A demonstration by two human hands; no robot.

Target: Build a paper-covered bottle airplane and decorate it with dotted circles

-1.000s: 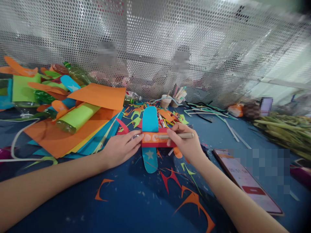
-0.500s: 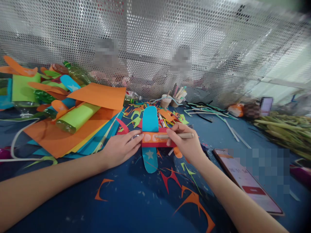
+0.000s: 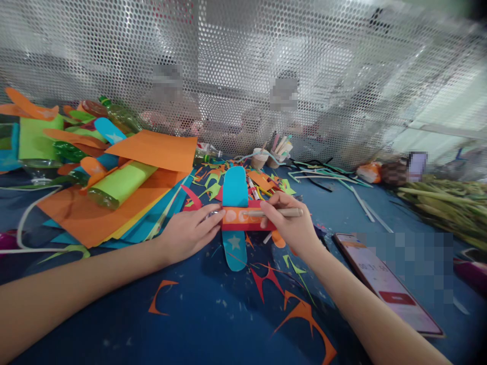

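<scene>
A toy plane made of paper lies crosswise in front of me, with a red body (image 3: 243,226) and an orange strip (image 3: 238,213) bearing pale round marks. Its rounded blue wings (image 3: 235,187) stick out on the far and near sides, the near one with a pale star. My left hand (image 3: 192,230) grips the plane's left end, where something shiny shows between the fingers. A beige pen (image 3: 291,213) is pinched in my right hand (image 3: 291,228), its tip on the orange strip. The right hand's fingers cover the body's right end.
Orange and blue paper sheets (image 3: 64,208) and paper-wrapped bottles (image 3: 122,185) are heaped at left. Scraps (image 3: 312,317) litter the blue table (image 3: 182,334). Cups of pens (image 3: 276,157) stand behind; a phone (image 3: 395,289) and dry stalks (image 3: 441,203) lie right. People sit beyond a perforated screen (image 3: 236,56).
Almost nothing differs. The pen has tilted or shifted very slightly on the orange strip; my left hand and the toy plane have stayed in place.
</scene>
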